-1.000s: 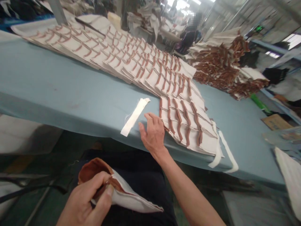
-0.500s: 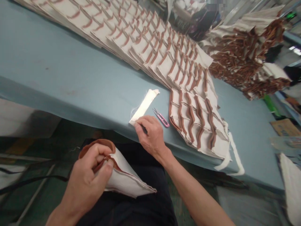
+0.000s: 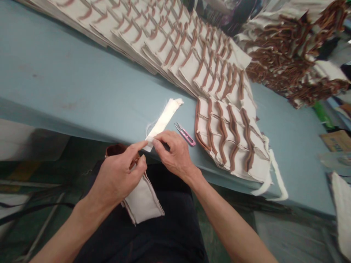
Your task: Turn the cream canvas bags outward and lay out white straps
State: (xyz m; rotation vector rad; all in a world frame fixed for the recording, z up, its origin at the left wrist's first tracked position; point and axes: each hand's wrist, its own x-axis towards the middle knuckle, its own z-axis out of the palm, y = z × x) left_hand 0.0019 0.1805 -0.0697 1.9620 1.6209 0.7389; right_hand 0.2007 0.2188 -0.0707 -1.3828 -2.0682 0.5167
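My left hand [image 3: 116, 177] is closed on a cream fabric piece with brown edging [image 3: 145, 202], which hangs over my lap. Its index finger reaches out to the near end of a white fabric strip [image 3: 166, 117] at the table edge. At that same end, the fingers of my right hand [image 3: 175, 151] pinch the strip. Loose threads fray from the strip's left side. Pink-handled thread snips [image 3: 185, 135] lie just beyond my right hand, blades partly apart. The fingertips hide the strip's exact contact with each hand.
Overlapping rows of cream pieces with brown edging [image 3: 227, 138] cover the far side of the blue-green table [image 3: 68, 95]. White ties [image 3: 276, 179] hang at their right end. A tall heap of similar pieces [image 3: 296, 54] stands at the back right.
My left hand has moved up and right to the strip with the fabric piece, its index finger now extended. The piece hangs more steeply. My right hand stays at the strip's end.
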